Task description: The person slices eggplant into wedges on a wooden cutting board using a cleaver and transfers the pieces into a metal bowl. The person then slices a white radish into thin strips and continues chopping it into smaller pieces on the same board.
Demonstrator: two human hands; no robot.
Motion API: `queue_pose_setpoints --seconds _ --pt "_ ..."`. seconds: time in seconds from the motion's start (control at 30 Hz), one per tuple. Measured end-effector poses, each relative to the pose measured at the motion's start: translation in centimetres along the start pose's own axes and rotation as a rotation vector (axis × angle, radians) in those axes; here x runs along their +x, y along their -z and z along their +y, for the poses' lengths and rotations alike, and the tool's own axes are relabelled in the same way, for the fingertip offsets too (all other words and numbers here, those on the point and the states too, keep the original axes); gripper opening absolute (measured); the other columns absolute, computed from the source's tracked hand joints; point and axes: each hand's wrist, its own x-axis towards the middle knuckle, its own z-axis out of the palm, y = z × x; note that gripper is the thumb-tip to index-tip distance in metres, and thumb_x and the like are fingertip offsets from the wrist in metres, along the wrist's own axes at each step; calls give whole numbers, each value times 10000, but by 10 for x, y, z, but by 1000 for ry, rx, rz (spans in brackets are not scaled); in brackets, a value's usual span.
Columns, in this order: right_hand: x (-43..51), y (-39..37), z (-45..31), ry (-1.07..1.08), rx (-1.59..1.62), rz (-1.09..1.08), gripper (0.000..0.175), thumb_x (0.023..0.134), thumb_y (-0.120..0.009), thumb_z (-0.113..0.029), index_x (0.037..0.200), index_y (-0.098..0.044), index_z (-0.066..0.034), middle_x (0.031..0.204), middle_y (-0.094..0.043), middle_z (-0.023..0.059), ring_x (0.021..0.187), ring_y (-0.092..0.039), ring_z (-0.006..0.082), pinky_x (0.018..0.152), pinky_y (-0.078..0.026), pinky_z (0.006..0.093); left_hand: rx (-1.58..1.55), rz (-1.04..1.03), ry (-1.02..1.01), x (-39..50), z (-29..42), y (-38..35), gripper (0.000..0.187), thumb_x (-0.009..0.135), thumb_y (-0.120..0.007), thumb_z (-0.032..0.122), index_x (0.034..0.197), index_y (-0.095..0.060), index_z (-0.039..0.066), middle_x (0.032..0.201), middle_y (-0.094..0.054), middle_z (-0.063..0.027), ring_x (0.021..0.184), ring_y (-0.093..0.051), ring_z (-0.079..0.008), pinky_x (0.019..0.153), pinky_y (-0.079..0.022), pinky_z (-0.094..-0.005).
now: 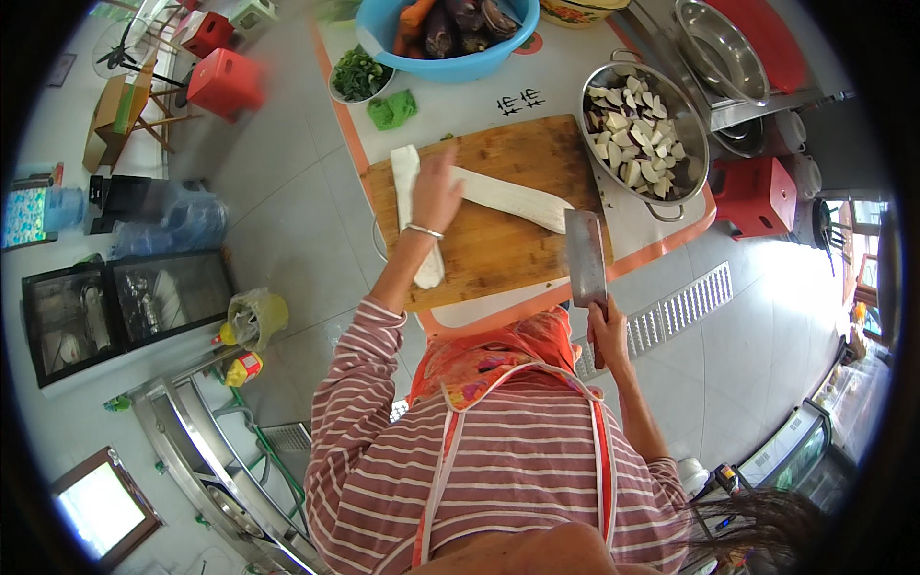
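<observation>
Two long pale pieces of peeled vegetable lie on a wooden cutting board [503, 251]. The left piece [405, 172] runs lengthwise near the board's left side; the right piece [514, 194] slants towards the right edge. My left hand [435, 190] is over the gap between them, slightly blurred, its fingers pointing away from me; whether it touches either piece is unclear. In my right hand [608, 330] is the handle of a cleaver [587, 259], its broad blade beside the board's right edge. A steel colander [593, 154] of cut eggplant pieces [632, 136] stands at the right.
Beyond the board stands a blue basin [445, 68] with whole eggplants [460, 29] and carrots [413, 18]. A bowl of chopped greens [359, 75] and a green cloth [392, 109] are at the left. A steel bowl [722, 54] and red stool [755, 194] are at the right.
</observation>
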Motion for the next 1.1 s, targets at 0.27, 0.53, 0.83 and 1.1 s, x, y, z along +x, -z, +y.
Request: queue_pose_setpoints --seconds 0.27,0.53,0.83,1.1 --pt "1 10 -5 29 114 120 167 967 -519 -167 859 -490 -43 586 -504 17 444 -499 105 398 -380 262 272 -461 -455 1 65 -78 615 716 -756 166 1280 -526 88 1153 -550 -113 1125 -509 -305 951 -404 -428" --pt "2 13 -10 36 55 153 183 972 -524 -183 883 -502 -24 547 -510 46 439 -494 120 419 -376 297 113 -248 -361 -10 86 -71 726 669 -783 176 1337 -505 112 1034 -521 -124 975 -519 -309 851 -445 -420" --pt "23 22 -35 157 -325 36 192 975 -529 -225 1065 -546 -56 633 -570 147 517 -579 271 513 -441 391 115 -249 -40 -73 97 -59 751 727 -795 274 1377 -466 94 1016 -488 -156 994 -494 -337 836 -423 -447" --pt "34 27 -55 315 -559 -31 148 959 -533 -202 1040 -528 -78 779 -622 196 695 -613 411 594 -462 471 -4 -97 -65 -89 87 -69 595 801 -719 236 1326 -497 64 1189 -514 -177 1067 -504 -353 911 -427 -455"
